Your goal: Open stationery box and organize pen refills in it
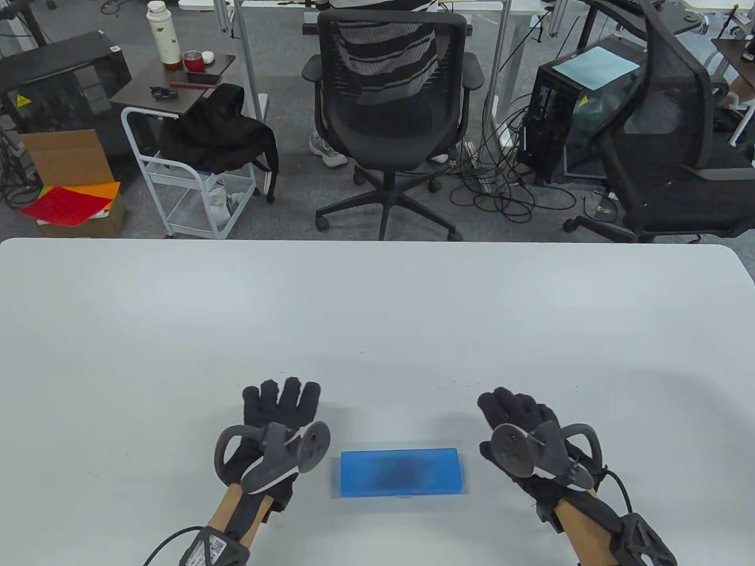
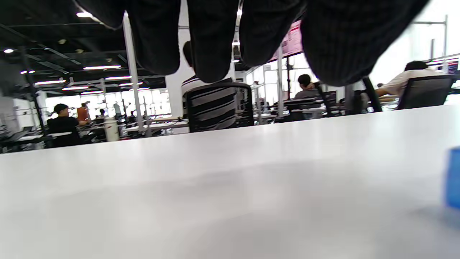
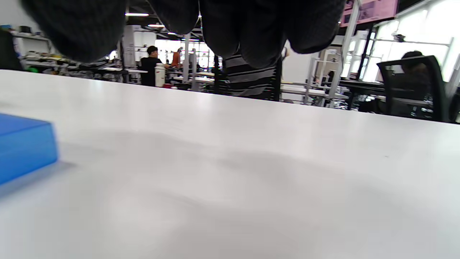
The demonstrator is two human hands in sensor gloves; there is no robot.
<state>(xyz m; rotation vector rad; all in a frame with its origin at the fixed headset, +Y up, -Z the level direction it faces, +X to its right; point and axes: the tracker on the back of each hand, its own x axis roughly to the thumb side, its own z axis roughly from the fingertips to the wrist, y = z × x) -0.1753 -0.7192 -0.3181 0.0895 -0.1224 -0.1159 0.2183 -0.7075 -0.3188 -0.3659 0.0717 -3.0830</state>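
**Blue stationery box sits shut between my two waiting hands**

The blue stationery box (image 1: 400, 473) lies flat and closed on the white table (image 1: 377, 306), near the table's near edge, its long side running left to right. A dark smudge shows through the translucent lid; it may be the contents, but I cannot tell what lies inside, and no pen refills are visible loose on the table. My left hand (image 1: 277, 421) rests just beside the box's left end, fingers spread and straight, gripping nothing. My right hand (image 1: 525, 427) sits a little further from the right end, fingers relaxed and likewise empty. Neither hand touches the box. From the left wrist view only a sliver of the blue box shows at the frame's right edge; from the right wrist view its corner shows at the left.

I judge the placing deliberate: the box is centred so either hand can steady one end while the other lifts the lid. The task has not begun, and opening the lid comes first. Beyond the far edge of the table stands a black office chair (image 1: 389, 112) with a person in a striped top behind it.
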